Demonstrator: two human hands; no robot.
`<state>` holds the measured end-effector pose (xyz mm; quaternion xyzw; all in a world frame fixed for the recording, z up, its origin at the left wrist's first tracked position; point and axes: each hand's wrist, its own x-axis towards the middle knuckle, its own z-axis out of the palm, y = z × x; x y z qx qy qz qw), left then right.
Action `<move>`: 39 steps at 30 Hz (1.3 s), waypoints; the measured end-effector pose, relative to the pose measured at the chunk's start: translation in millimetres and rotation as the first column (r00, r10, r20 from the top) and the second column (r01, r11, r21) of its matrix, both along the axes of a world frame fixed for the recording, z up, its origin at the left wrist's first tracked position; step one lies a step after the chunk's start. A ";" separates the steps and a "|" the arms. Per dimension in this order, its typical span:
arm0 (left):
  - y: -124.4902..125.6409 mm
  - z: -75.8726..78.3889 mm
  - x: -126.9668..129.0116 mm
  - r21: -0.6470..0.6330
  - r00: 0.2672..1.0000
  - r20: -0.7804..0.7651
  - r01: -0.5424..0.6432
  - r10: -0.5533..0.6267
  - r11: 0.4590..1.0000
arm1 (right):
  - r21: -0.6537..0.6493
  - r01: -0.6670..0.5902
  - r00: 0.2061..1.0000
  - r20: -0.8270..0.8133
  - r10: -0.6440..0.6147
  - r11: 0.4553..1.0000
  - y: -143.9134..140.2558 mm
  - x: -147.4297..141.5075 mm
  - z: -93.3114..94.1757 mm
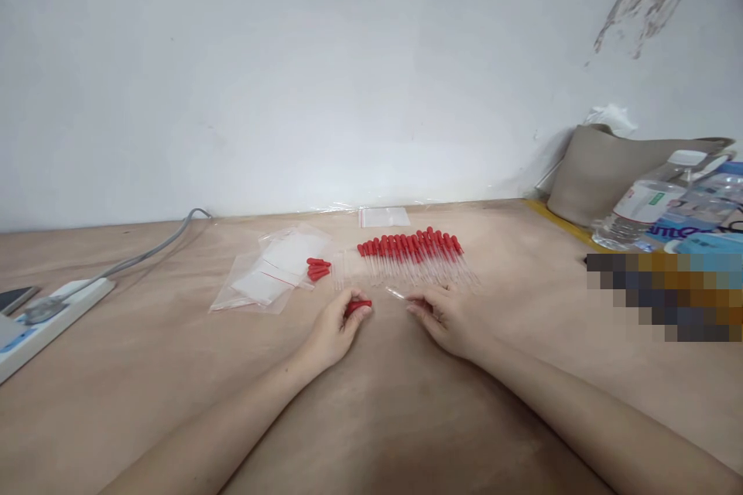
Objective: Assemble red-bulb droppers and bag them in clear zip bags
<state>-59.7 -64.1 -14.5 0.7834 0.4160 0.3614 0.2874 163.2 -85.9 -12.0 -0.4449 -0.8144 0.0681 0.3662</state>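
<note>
Tan tabletop (pixel 174 371), left hand (pixel 337 325) pinching red bulb (pixel 358 307), right hand (pixel 444 317) pinching glass tube (pixel 398 294), dropper row (pixel 415 251) behind, plastic bags (pixel 272 271) left

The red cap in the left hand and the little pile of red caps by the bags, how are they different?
The red cap sits alone, pinched in the left hand; the loose caps lie untouched on the table. The held one is nearer the person; the loose ones are farther back, beside the clear bags. Both look the same red and the same small shape.
</note>
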 end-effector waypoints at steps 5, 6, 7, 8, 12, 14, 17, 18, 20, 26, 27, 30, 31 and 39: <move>-0.8 -10.6 7.6 -0.112 0.982 0.171 0.096 -0.076 0.989 | 0.041 -0.087 0.996 0.019 0.086 0.995 -3.8 -4.9 0.8; -0.7 -11.5 7.8 -0.108 0.982 0.176 0.093 -0.073 0.990 | 0.036 -0.094 0.995 0.025 0.094 0.995 -3.8 -4.7 -0.3; -0.8 -11.7 7.8 -0.103 0.983 0.167 0.089 -0.071 0.991 | 0.028 -0.096 0.995 0.028 0.095 0.995 -3.8 -4.3 -1.4; -0.9 -11.3 7.6 -0.095 0.986 0.149 0.084 -0.069 0.992 | 0.022 -0.094 0.995 0.028 0.094 0.995 -3.8 -3.8 -2.3; -1.7 -6.8 7.1 -0.047 0.997 0.046 0.063 -0.061 0.997 | 0.004 -0.105 0.994 0.035 0.104 0.995 -3.3 -2.6 -3.4; -1.5 -5.4 7.0 -0.008 0.998 0.041 0.057 -0.056 0.998 | -0.001 -0.116 0.992 0.050 0.116 0.993 -2.9 -2.3 -3.0; -1.3 -4.9 6.0 0.029 0.996 0.055 0.064 -0.066 0.998 | -0.007 -0.145 0.986 0.080 0.145 0.989 -1.9 -1.3 -2.4; -1.6 -4.6 5.5 0.039 0.996 0.053 0.071 -0.073 0.997 | -0.007 -0.157 0.984 0.084 0.157 0.988 -1.4 -0.8 -2.2; -3.1 -3.6 4.2 0.054 0.994 0.036 0.101 -0.103 0.993 | -0.009 -0.180 0.980 0.089 0.180 0.984 -0.1 0.7 -1.8; -10.6 3.5 3.1 0.022 0.975 -0.028 0.219 -0.219 0.975 | 0.016 -0.215 0.963 0.172 0.209 0.977 6.8 7.0 -1.1; -11.3 4.7 3.5 0.013 0.973 -0.041 0.227 -0.226 0.974 | 0.027 -0.217 0.959 0.191 0.208 0.976 8.1 8.0 -1.1; -11.9 6.7 4.3 -0.011 0.968 -0.071 0.240 -0.240 0.971 | 0.073 -0.219 0.951 0.240 0.196 0.973 10.4 9.7 -0.5; -11.7 6.8 4.4 -0.015 0.968 -0.076 0.240 -0.240 0.971 | 0.090 -0.215 0.949 0.255 0.186 0.972 10.2 9.7 0.0; -10.8 3.5 3.1 0.032 0.979 -0.124 0.168 -0.163 0.985 | 0.097 -0.173 0.945 0.299 0.137 0.980 -1.9 -1.1 11.6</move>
